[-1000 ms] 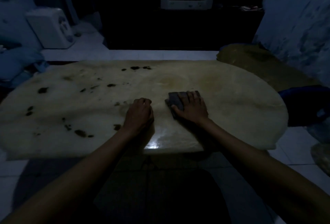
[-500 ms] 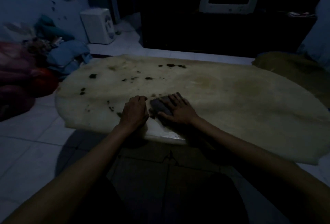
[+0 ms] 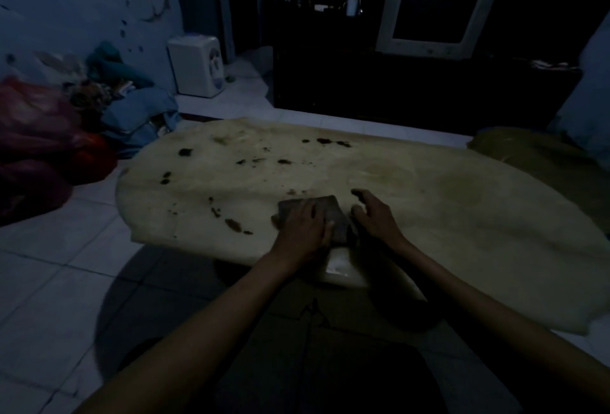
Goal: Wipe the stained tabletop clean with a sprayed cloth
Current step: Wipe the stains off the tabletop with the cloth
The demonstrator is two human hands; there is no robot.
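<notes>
A pale oval tabletop [image 3: 429, 202] fills the middle of the dim view. Dark stains [image 3: 231, 224] are scattered over its left half and along its far edge [image 3: 325, 141]. A dark folded cloth [image 3: 333, 214] lies flat near the table's front edge. My left hand [image 3: 305, 227] presses on the cloth's left part, fingers laid over it. Just right of the cloth, my right hand [image 3: 374, 215] hovers with fingers spread and nothing in it.
A heap of clothes and bags [image 3: 49, 136] lies on the tiled floor at the left. A white box-shaped appliance [image 3: 198, 65] stands by the wall. A dark cabinet carries an old monitor [image 3: 439, 12]. An olive cushion [image 3: 534, 153] sits at the table's right end.
The cloth has passed from under my right hand to under my left hand. My right hand has lifted off and opened. The view has swung left.
</notes>
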